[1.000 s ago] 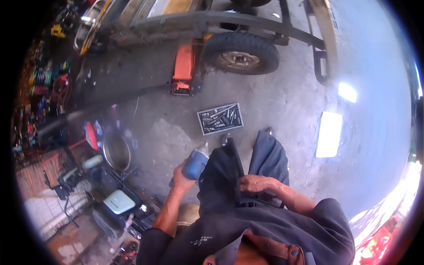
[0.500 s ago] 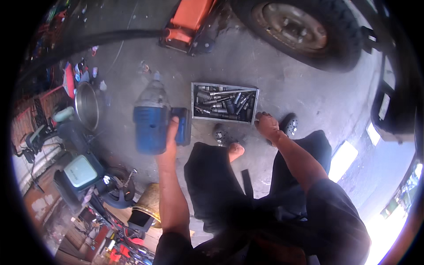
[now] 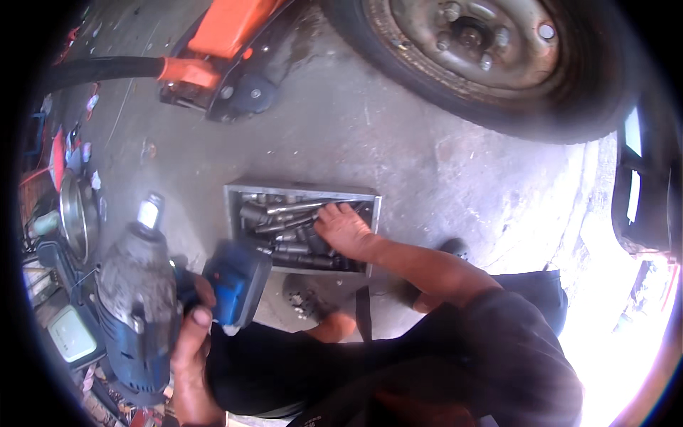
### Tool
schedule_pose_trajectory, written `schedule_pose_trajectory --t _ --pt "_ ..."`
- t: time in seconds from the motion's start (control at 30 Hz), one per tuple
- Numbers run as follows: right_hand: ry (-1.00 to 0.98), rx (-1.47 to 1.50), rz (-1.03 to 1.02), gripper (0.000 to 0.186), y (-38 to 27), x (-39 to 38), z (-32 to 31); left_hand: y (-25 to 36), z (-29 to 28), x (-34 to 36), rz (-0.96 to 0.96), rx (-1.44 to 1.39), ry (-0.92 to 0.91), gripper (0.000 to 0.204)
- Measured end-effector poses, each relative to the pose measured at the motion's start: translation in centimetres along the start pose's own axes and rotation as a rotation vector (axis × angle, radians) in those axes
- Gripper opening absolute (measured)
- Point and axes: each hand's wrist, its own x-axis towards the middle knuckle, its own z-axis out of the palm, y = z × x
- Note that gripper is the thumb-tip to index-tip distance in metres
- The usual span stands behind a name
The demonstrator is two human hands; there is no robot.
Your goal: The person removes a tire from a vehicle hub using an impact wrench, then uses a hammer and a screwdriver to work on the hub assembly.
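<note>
impact wrench (image 3: 135, 302) is being gripped by the left hand (image 3: 190, 354); the right hand (image 3: 343, 229) is touching sockets (image 3: 293, 249) in a tray (image 3: 306, 188), its hold unclear.

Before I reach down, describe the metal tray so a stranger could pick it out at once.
Start at the big wheel in the upper right, with the orange floor jack to its left. Below both in the picture, on the grey floor, lies a rectangular metal tray. Unlike them, it is open-topped and packed with a jumble of sockets, with the right hand over them.
</note>
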Motion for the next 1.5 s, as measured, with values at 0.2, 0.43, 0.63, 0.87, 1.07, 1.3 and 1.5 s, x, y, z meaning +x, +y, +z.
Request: schedule_pose_trajectory --t 0.2,0.43,0.63,0.87,1.07,1.3,1.5 --pt "-0.053 -0.112 -0.159 0.023 2.4 -0.6 -0.1 -1.1 1.8 0.2 0.006 0.187 -0.051 0.069" --pt "-0.102 -0.056 -0.321 0.027 3.0 -0.2 -1.2 -0.5 2.2 -1.6 -0.075 0.064 0.029 0.067" --pt "0.243 0.959 0.286 0.037 2.7 2.5 -5.6 -1.3 3.5 -0.5 -0.166 0.005 0.196 0.047" --pt "0.730 2.337 0.089 0.019 0.3 5.9 -18.4 -2.6 2.6 0.3 -0.219 0.014 -0.063 0.036" --pt "0.717 2.987 -0.065 0.008 0.2 5.4 -21.7 -3.0 3.8 1.1 -0.128 0.211 -0.151 0.039" --pt "0.771 2.789 0.183 0.013 -1.7 3.9 -24.0 -3.0 4.1 1.0 0.018 0.497 -0.094 0.032" --pt "0.657 2.717 0.389 0.008 -0.5 3.4 -22.2 -2.1 5.3 1.6 0.519 0.984 -0.127 0.031"
